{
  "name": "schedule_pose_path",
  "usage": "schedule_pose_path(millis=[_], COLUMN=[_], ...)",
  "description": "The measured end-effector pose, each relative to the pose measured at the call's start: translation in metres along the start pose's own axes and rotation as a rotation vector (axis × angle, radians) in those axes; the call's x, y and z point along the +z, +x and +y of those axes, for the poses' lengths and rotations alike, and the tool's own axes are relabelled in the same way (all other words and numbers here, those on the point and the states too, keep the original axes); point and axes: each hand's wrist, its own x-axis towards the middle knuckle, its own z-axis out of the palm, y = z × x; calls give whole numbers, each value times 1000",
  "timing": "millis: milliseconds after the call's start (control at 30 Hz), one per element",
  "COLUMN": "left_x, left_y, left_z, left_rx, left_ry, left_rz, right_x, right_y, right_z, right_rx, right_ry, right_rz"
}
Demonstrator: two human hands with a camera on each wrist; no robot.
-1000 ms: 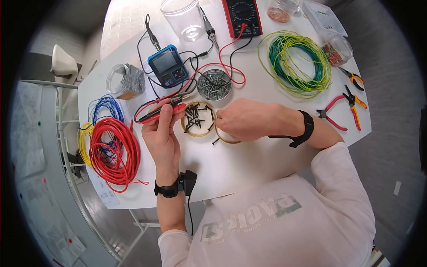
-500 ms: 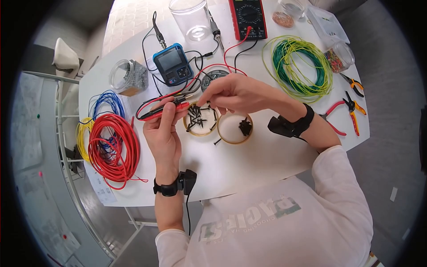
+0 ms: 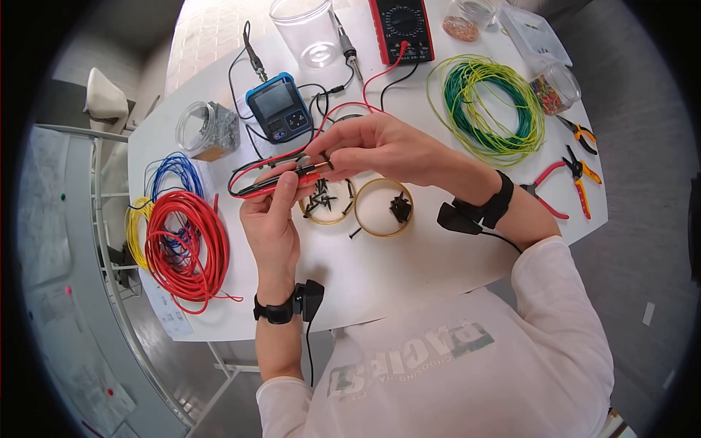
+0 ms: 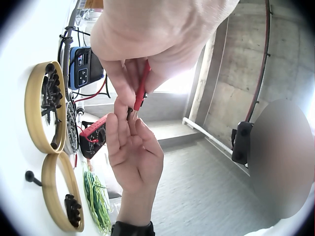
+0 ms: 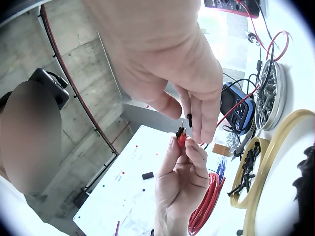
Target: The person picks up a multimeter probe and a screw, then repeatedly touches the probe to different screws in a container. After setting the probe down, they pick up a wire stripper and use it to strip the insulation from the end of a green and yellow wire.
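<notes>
Since the earlier frame, the right hand (image 3: pixel 391 150) has moved left from above the rings and now meets the probe tips, while the left hand (image 3: pixel 272 230) stays in much the same place. We see the left hand pinching a red probe (image 3: pixel 307 177) and a black probe (image 3: pixel 288 176) together between thumb and curled fingers, tips pointing toward the right hand. The right hand pinches a dark screw (image 5: pixel 189 119) at its fingertips, close to the metal tips; we cannot tell whether they touch. Its other fingers lie loosely bent.

Below the hands, we find the left ring (image 3: pixel 328 223) with loose dark screws (image 3: pixel 321 197) inside it. Just right of it lies the right ring (image 3: pixel 383 236), with a dark cluster (image 3: pixel 399 208) at its right side. A lone screw (image 3: pixel 355 233) rests on the table just outside, near its left edge. On the far side we see a blue-edged tester (image 3: pixel 277 106) at left and a red multimeter (image 3: pixel 401 29) farther right. Coiled red wire (image 3: pixel 168 248) lies well to the left, green and yellow wire (image 3: pixel 453 117) to the right.
</notes>
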Motion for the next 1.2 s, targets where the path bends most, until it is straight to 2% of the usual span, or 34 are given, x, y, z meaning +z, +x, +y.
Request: schedule_pose_path(millis=[1200], left_x=[-3], left_y=[1], left_z=[-2], left_rx=[39], left_ry=[-22], left_rz=[79], right_x=[2], right_y=[-3], right_z=[1], right_rx=[-97], right_ry=[-91], right_rz=[-17])
